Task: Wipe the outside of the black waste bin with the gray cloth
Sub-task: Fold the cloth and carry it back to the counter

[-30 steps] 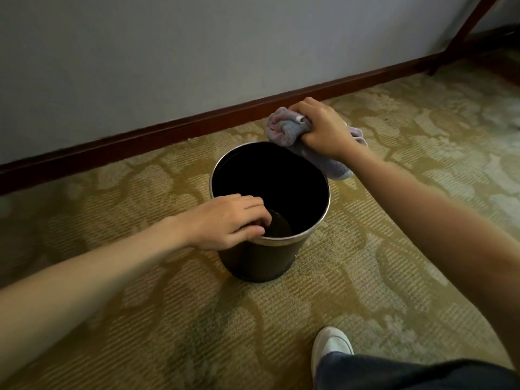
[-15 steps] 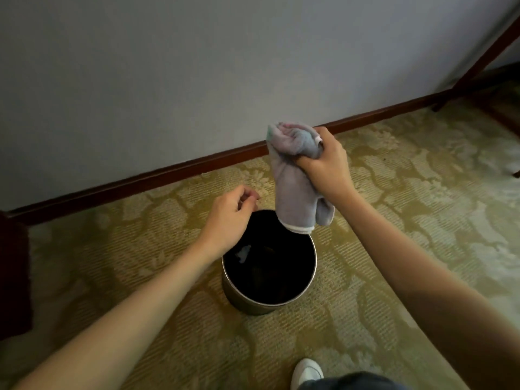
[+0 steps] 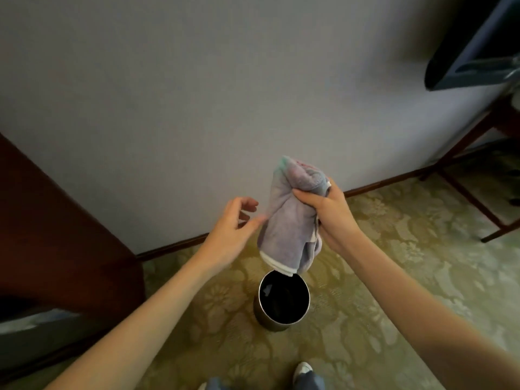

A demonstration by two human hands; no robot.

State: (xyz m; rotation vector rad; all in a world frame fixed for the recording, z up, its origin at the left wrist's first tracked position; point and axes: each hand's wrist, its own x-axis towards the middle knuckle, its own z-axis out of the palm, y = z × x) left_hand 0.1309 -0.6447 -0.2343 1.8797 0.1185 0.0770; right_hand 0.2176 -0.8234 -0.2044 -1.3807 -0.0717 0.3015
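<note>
The black waste bin (image 3: 263, 316) stands upright on the patterned carpet, far below my hands, its dark inside showing under a metal rim. My right hand (image 3: 327, 213) grips the gray cloth (image 3: 287, 220) high above the bin; the cloth hangs down bunched, its white-edged corner just over the bin's rim in the view. My left hand (image 3: 232, 229) is open beside the cloth's left edge, fingertips close to it or just touching. A small pale scrap lies inside the bin.
A grey wall with a dark wooden skirting board runs behind the bin. Dark wooden furniture (image 3: 56, 235) fills the left side. Wooden legs (image 3: 464, 175) and a dark screen (image 3: 472, 43) are at the right. My shoe (image 3: 302, 370) is at the bottom edge.
I have risen, so the bin looks smaller and lower. My left hand left the bin rim and came up beside the cloth. My right hand lifted the cloth off the bin's far side.
</note>
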